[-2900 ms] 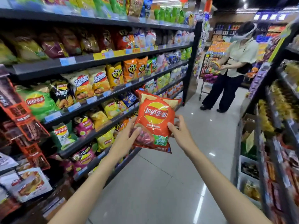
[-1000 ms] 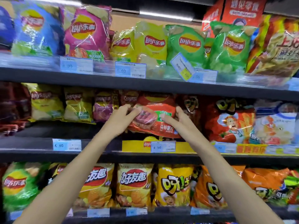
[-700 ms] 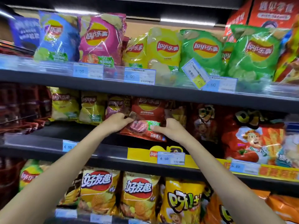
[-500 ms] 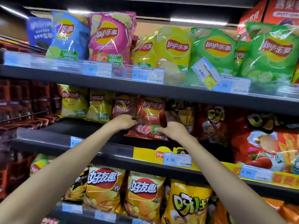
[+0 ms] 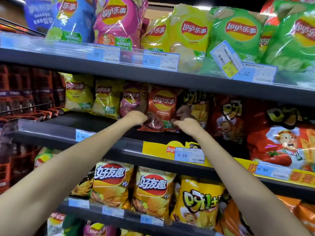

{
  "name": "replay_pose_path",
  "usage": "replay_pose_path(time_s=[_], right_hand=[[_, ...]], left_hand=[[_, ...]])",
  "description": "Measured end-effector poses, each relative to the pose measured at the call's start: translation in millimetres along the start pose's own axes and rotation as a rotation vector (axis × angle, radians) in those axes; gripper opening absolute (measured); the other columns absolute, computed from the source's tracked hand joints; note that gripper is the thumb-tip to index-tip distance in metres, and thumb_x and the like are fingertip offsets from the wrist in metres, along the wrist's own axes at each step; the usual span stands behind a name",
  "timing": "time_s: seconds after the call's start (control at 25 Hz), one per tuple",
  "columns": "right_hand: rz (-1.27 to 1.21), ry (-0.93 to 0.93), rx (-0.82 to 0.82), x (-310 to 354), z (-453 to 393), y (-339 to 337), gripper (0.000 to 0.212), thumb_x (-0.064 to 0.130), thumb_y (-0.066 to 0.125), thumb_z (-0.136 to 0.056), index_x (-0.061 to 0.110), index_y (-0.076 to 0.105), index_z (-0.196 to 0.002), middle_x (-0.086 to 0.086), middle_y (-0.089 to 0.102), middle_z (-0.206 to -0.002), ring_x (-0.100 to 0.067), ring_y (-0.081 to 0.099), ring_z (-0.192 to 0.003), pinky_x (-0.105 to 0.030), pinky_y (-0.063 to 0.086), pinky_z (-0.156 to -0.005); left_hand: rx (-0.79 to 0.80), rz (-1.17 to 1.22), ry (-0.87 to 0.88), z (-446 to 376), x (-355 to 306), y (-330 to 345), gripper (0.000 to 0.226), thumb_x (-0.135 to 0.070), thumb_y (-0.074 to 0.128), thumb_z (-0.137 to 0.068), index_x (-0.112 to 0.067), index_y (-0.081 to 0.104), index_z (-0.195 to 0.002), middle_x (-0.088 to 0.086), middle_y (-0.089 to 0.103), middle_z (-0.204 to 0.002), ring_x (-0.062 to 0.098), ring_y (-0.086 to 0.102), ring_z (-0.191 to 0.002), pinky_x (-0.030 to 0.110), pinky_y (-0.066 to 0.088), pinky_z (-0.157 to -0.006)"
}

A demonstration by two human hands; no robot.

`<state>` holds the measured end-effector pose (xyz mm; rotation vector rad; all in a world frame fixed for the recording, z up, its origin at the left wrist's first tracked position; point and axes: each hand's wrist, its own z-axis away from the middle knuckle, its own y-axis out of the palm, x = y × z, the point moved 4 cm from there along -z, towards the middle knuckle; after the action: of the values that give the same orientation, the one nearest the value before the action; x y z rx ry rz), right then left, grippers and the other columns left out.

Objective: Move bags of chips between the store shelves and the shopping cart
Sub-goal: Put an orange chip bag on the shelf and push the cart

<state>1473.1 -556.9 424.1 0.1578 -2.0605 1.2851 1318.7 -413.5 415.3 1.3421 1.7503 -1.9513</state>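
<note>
A red Lay's chip bag [image 5: 162, 106] stands upright at the back of the middle shelf [image 5: 109, 147], between a purple Lay's bag [image 5: 131, 101] and dark snack bags. My left hand [image 5: 136, 117] grips its lower left corner. At the lower right corner, my right hand [image 5: 185, 124] pinches the bag's edge. Both arms reach up from below. No shopping cart is in view.
The top shelf [image 5: 119, 65] carries blue, pink, yellow and green Lay's bags. Yellow Lay's bags [image 5: 90, 96] stand left of the red one, red snack bags [image 5: 276, 133] to the right. Orange and yellow bags [image 5: 150, 191] fill the lower shelf. Price tags line the shelf edges.
I turned from the aisle to the shelf with the red bag in both hands. Over the last second it went further back and now stands upright on the middle shelf.
</note>
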Motion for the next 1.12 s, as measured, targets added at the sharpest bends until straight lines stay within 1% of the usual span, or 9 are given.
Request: replay_pose_path(time_s=[0.08, 0.2, 0.32, 0.48, 0.56, 0.64, 0.76, 0.96, 1.12], right_hand=[[-0.055, -0.127, -0.049, 4, 0, -1, 0.02, 0.017, 0.065, -0.09, 0.019, 0.048, -0.1, -0.011, 0.06, -0.117, -0.029, 0.058, -0.109, -0.041, 0.048, -0.094], [-0.025, -0.196, 0.011, 3, 1, 1, 0.025, 0.012, 0.064, -0.091, 0.026, 0.053, -0.109, -0.007, 0.056, -0.13, -0.028, 0.057, -0.113, -0.044, 0.049, -0.097], [0.01, -0.175, 0.054, 0, 3, 4, 0.032, 0.017, 0.06, -0.093, 0.035, 0.051, -0.118, -0.008, 0.057, -0.133, -0.03, 0.06, -0.111, -0.048, 0.05, -0.097], [0.068, -0.152, 0.07, 13, 17, -8, 0.039, 0.018, 0.057, -0.097, 0.03, 0.05, -0.133, -0.01, 0.055, -0.136, -0.029, 0.059, -0.116, -0.043, 0.05, -0.098], [0.098, -0.155, 0.037, 17, 25, -18, 0.028, 0.021, 0.057, -0.098, 0.025, 0.055, -0.126, -0.009, 0.06, -0.124, -0.026, 0.057, -0.116, -0.034, 0.047, -0.095], [0.171, -0.122, -0.015, 18, 39, -26, 0.011, 0.026, 0.056, -0.099, 0.017, 0.062, -0.104, -0.006, 0.063, -0.101, -0.026, 0.057, -0.104, -0.029, 0.041, -0.079], [0.239, -0.173, -0.132, 27, 67, -27, 0.026, 0.029, 0.055, -0.099, 0.015, 0.062, -0.119, -0.009, 0.066, -0.111, -0.027, 0.059, -0.108, -0.033, 0.047, -0.085], [0.273, -0.352, -0.362, 59, 125, -16, 0.017, 0.025, 0.052, -0.099, 0.024, 0.059, -0.114, 0.001, 0.062, -0.107, -0.017, 0.057, -0.102, -0.038, 0.052, -0.079], [0.333, -0.356, -0.28, 72, 166, -3, 0.015, 0.027, 0.053, -0.099, 0.023, 0.06, -0.112, 0.002, 0.059, -0.106, -0.019, 0.055, -0.101, -0.04, 0.051, -0.079]], left_hand=[[-0.09, -0.168, 0.101, 2, -4, -5, 0.037, -0.018, 0.057, -0.095, 0.0, 0.054, -0.127, 0.024, 0.064, -0.119, 0.039, 0.064, -0.106, 0.039, 0.053, -0.084], [-0.236, -0.345, 0.355, 6, -11, -12, 0.041, -0.017, 0.062, -0.09, -0.013, 0.042, -0.125, 0.017, 0.061, -0.114, 0.039, 0.062, -0.1, 0.048, 0.053, -0.083], [-0.226, -0.461, 0.397, 14, -12, -11, 0.034, -0.02, 0.06, -0.089, -0.021, 0.048, -0.121, 0.01, 0.059, -0.118, 0.034, 0.061, -0.102, 0.046, 0.054, -0.082], [-0.122, -0.52, 0.425, 24, -16, -13, 0.042, -0.025, 0.056, -0.093, -0.029, 0.045, -0.134, 0.009, 0.055, -0.129, 0.034, 0.06, -0.11, 0.046, 0.054, -0.086], [-0.07, -0.603, 0.406, 29, -18, -17, 0.044, -0.031, 0.053, -0.097, -0.025, 0.043, -0.14, 0.012, 0.057, -0.129, 0.035, 0.059, -0.114, 0.044, 0.051, -0.088], [-0.048, -0.66, 0.386, 39, -21, -21, 0.042, -0.036, 0.052, -0.099, -0.016, 0.049, -0.135, 0.015, 0.06, -0.128, 0.036, 0.058, -0.116, 0.043, 0.046, -0.091], [-0.055, -0.663, 0.44, 62, -22, -27, 0.041, -0.035, 0.056, -0.098, -0.013, 0.051, -0.132, 0.015, 0.058, -0.129, 0.037, 0.057, -0.117, 0.046, 0.046, -0.091], [-0.175, -0.615, 0.653, 110, -24, -40, 0.042, -0.028, 0.054, -0.098, -0.02, 0.047, -0.138, 0.01, 0.057, -0.129, 0.033, 0.059, -0.114, 0.043, 0.05, -0.082], [-0.212, -0.576, 0.725, 158, -11, -47, 0.038, -0.029, 0.053, -0.097, -0.023, 0.05, -0.134, 0.005, 0.059, -0.127, 0.03, 0.061, -0.111, 0.045, 0.055, -0.08]])
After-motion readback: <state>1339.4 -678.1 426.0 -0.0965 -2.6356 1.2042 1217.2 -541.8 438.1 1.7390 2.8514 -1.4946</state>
